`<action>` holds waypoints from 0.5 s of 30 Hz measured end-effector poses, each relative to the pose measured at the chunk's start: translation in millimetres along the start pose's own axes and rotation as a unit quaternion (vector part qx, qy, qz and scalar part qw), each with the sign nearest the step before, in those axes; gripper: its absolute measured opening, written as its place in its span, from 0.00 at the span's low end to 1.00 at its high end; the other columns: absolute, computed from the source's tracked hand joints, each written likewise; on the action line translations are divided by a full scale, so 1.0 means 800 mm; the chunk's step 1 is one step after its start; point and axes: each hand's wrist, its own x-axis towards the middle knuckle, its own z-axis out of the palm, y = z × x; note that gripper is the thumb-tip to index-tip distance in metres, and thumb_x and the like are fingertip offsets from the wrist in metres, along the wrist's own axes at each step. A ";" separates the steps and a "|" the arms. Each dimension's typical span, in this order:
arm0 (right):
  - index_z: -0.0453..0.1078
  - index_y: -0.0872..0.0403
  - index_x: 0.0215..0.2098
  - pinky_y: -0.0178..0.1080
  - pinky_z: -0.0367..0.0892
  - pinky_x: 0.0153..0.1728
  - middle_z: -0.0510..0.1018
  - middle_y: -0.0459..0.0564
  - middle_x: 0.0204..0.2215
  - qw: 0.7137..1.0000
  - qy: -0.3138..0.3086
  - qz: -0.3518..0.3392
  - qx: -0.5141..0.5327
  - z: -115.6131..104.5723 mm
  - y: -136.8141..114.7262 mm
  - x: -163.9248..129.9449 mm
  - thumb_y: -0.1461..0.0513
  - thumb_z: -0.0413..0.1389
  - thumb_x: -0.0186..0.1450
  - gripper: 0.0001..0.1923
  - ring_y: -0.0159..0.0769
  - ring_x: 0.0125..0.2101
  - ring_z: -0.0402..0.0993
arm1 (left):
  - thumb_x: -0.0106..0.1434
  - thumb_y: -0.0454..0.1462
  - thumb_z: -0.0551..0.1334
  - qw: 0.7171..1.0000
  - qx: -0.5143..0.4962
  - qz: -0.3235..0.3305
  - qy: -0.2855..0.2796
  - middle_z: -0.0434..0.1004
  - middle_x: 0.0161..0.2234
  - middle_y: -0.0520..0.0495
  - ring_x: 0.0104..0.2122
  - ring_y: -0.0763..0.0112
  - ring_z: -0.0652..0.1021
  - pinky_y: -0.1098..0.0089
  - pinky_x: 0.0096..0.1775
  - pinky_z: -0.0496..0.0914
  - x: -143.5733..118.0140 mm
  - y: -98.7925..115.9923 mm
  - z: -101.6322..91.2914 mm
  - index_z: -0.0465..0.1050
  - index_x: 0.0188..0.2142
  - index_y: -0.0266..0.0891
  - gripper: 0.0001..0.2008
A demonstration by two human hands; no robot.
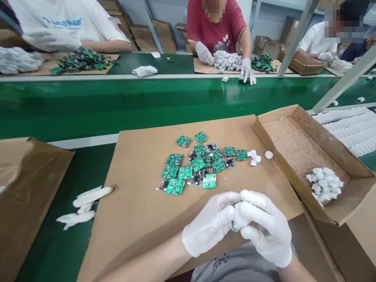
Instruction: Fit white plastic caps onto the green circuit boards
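Observation:
My left hand point(213, 221), in a white glove, is closed on a small green circuit board point(234, 227) above the cardboard's near edge. My right hand point(266, 227), gloved the same way, meets it from the other side, its fingers curled round the same board. Only green edges of the board show; a white lump point(241, 220) covers its front, and the gloves hide the rest. Beyond the hands lies a loose group of green circuit boards point(197, 164), some in clear wrapping. White scraps point(254, 158) and a white disc point(268, 155) sit at their right.
A cardboard tray point(289, 131) on the right holds a heap of white pieces point(324, 184). White gloves point(91, 197) lie at left beside a cardboard box point(44, 172). Across the green conveyor belt point(132, 94), co-workers handle boards and white pieces.

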 end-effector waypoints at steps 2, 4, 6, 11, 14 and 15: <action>0.72 0.49 0.49 0.38 0.76 0.37 0.79 0.47 0.29 0.999 -0.015 -0.034 0.009 -0.003 -0.004 0.012 0.58 0.50 0.74 0.11 0.35 0.30 0.78 | 0.60 0.50 0.69 1.000 -0.017 -0.012 -0.012 0.65 0.27 0.52 0.26 0.76 0.64 0.73 0.31 0.63 -0.001 -0.002 -0.001 0.78 0.38 0.36 0.18; 0.71 0.48 0.51 0.38 0.75 0.34 0.77 0.46 0.27 0.999 0.000 -0.032 0.013 -0.003 -0.004 0.014 0.58 0.51 0.74 0.11 0.34 0.28 0.76 | 0.59 0.51 0.69 0.999 -0.023 -0.017 -0.014 0.63 0.27 0.53 0.27 0.76 0.64 0.73 0.32 0.64 0.000 -0.003 0.000 0.77 0.37 0.35 0.20; 0.69 0.46 0.55 0.39 0.76 0.37 0.78 0.47 0.31 1.000 0.005 -0.001 -0.004 -0.003 -0.001 0.006 0.53 0.54 0.71 0.16 0.37 0.32 0.77 | 0.59 0.53 0.68 1.000 -0.014 -0.021 -0.002 0.62 0.27 0.52 0.28 0.74 0.64 0.72 0.32 0.64 0.002 -0.003 0.001 0.76 0.34 0.34 0.22; 0.61 0.43 0.64 0.37 0.76 0.35 0.78 0.51 0.40 0.997 -0.017 0.075 -0.007 -0.004 0.001 -0.003 0.47 0.54 0.69 0.27 0.37 0.35 0.78 | 0.60 0.57 0.64 0.999 0.008 -0.051 -0.007 0.65 0.29 0.48 0.31 0.67 0.69 0.69 0.33 0.67 0.001 -0.001 0.003 0.69 0.27 0.36 0.25; 0.71 0.44 0.55 0.34 0.74 0.28 0.75 0.47 0.30 0.997 -0.067 0.033 0.030 -0.007 -0.002 0.009 0.51 0.51 0.72 0.17 0.33 0.26 0.74 | 0.60 0.54 0.66 0.996 0.031 -0.082 0.020 0.66 0.29 0.48 0.31 0.67 0.70 0.68 0.33 0.68 -0.001 0.001 0.005 0.72 0.31 0.36 0.22; 0.71 0.44 0.55 0.34 0.74 0.28 0.75 0.46 0.30 0.997 -0.070 0.014 0.034 -0.008 -0.003 0.012 0.53 0.50 0.73 0.16 0.32 0.24 0.74 | 0.60 0.54 0.66 0.995 0.035 -0.090 0.027 0.66 0.29 0.48 0.31 0.67 0.70 0.68 0.33 0.68 -0.001 0.001 0.005 0.73 0.32 0.36 0.22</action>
